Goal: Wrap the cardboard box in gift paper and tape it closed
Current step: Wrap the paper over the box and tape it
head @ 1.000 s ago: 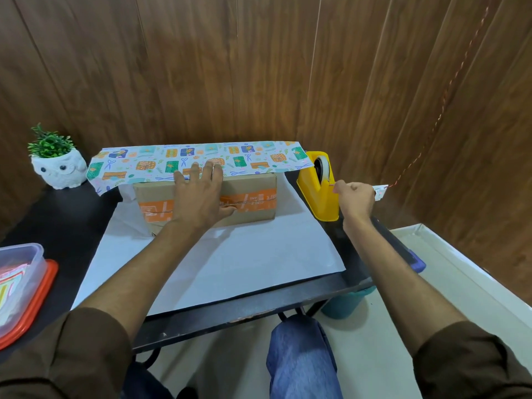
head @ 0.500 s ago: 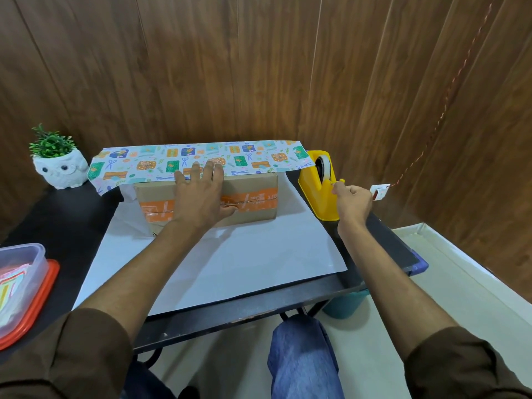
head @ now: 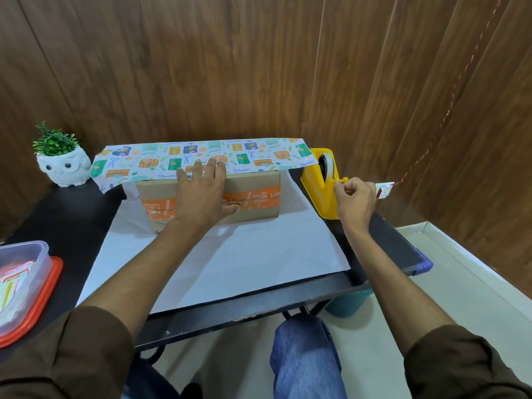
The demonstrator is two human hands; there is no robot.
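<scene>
Down nearest the wearer, a knee in blue jeans (head: 305, 355) sits below the black table (head: 72, 214), in front of the cardboard box (head: 259, 184). Between knee and box spreads the gift paper (head: 244, 254), white side up, with the box resting on its far half so the sheet can fold round it. On top of the box lies the left hand (head: 201, 197), palm down, fingers straight and close together. Its fingertips pin the paper's printed far flap to the box's top, likely so it cannot spring away before taping. Right of the box, the right hand (head: 355, 203) has its fingers curled, pinching the tape end at the cutter of a yellow tape dispenser (head: 319, 194), which stands just beside the box within easy reach. Left of the box and nearer sits a clear plastic tub (head: 20, 283) on an orange lid. Further left and back stands a white owl pot (head: 64, 168) with a green plant. Behind the box rises a wood-panelled wall (head: 230, 67).
</scene>
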